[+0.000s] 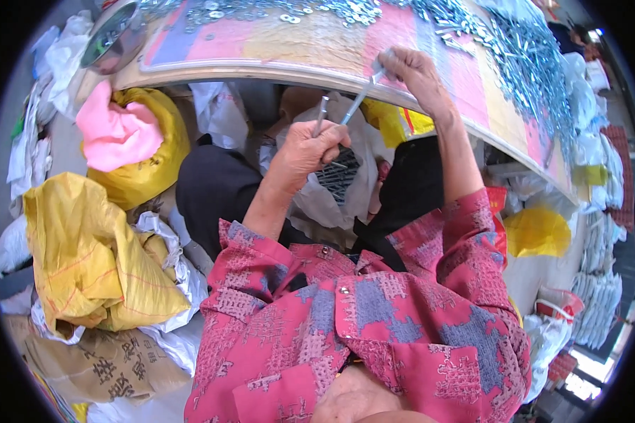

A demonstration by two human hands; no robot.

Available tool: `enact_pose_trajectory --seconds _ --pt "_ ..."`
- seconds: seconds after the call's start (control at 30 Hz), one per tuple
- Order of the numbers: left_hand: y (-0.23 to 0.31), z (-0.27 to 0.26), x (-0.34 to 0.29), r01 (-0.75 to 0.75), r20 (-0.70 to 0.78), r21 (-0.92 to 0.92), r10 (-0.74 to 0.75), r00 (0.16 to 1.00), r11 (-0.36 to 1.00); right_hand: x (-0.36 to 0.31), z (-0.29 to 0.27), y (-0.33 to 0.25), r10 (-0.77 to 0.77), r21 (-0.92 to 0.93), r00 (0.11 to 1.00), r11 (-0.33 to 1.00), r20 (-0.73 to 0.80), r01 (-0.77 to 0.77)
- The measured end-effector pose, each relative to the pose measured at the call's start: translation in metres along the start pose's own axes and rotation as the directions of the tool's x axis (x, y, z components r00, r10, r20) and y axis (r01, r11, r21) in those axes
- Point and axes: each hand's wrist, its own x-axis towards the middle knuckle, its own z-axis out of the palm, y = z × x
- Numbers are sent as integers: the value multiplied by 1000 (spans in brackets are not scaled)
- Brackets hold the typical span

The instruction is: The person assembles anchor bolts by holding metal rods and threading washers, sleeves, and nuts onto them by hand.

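My left hand (307, 151) is closed round slim metal bolts in front of my lap. One bolt (323, 109) stands up out of that fist, and a second long bolt (358, 101) slants up to the right. At the upper end of the slanting bolt, my right hand (413, 74) pinches its fingertips together over the table's front edge. Whether a washer or nut sits in that pinch I cannot make out. Below my left hand, between my knees, an open whitish plastic bag (305, 201) holds a heap of bolts (337, 180).
The table (261, 60) has a striped plastic cover. Washers (289, 15) lie along its far side; a large pile of bolts (533, 70) covers its right. A metal bowl (114, 39) rests at the left corner. Yellow sacks (95, 254) and a pink cloth (116, 130) are at left.
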Motion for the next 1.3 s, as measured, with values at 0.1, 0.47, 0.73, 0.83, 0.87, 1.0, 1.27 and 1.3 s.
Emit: enact_pose_trajectory --seconds 0.1,0.47,0.73,0.83,0.87,1.0,1.27,1.3 --pt "-13 -4 4 -49 -38 -33 48 998 998 12 17 -20 -40 -303 946 942 321 143" --pt "18 -32 -5 -214 -237 -374 130 963 903 40 81 -58 180 46 834 970 521 -239" --pt "23 -34 -2 -164 -289 -323 68 955 932 143 108 10 -229 -779 965 625 -131 43" --pt "25 -33 2 -196 -276 -264 121 954 944 144 110 16 -274 -785 940 619 -203 11" --pt "27 -31 0 -192 -301 -255 110 947 948 141 110 13 -279 -729 936 683 -215 36" --pt "22 -27 0 -162 -311 -220 88 946 962 89 99 -20 -80 -303 972 953 -221 9" --pt "16 -18 5 -90 -157 -282 47 986 955 44 89 -28 197 425 969 898 -149 -117" --pt "18 -18 5 -90 -156 -282 47 987 955 43 90 -28 197 425 969 898 -151 -116"
